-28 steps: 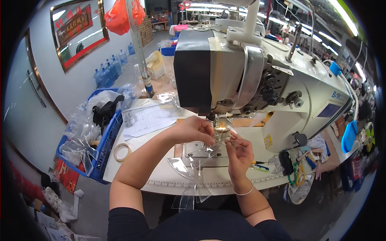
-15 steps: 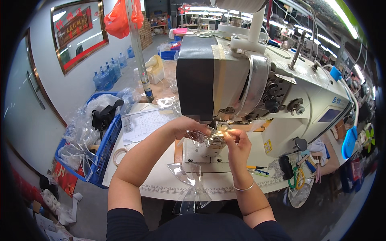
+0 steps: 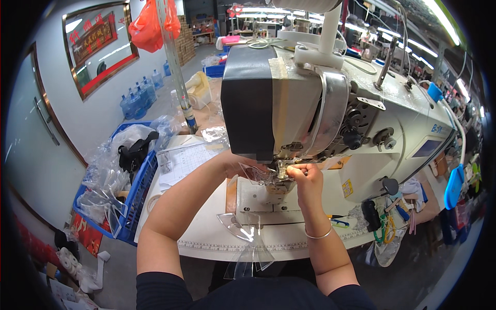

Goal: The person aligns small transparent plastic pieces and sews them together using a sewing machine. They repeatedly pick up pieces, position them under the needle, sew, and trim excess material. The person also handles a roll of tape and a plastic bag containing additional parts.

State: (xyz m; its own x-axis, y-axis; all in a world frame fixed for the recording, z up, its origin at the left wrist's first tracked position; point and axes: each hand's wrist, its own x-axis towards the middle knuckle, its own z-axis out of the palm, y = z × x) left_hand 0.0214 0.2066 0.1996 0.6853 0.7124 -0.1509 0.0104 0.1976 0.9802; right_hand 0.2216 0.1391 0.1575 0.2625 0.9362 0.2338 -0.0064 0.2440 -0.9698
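Note:
A large white and dark grey sewing machine stands before me, its lit needle area low at the front. My left hand is closed on a crumpled piece of clear plastic sheet, left of the needle area; its fingertips are partly hidden by the machine head and the plastic. On the other side, my right hand is closed, thumb and forefinger pinched right beside the presser foot. What lies between those fingertips is too small to make out. Clear plastic strips hang over the table's front edge.
A blue crate heaped with clear plastic stands at the left. Beside it lie a gridded paper sheet and a tape roll on the white table. Pens, scissors and other tools lie at the right.
My right fingertips have shifted in closer to the presser foot. The left hand has slid slightly, more of its fingers now covered. The whole view has shifted a little.

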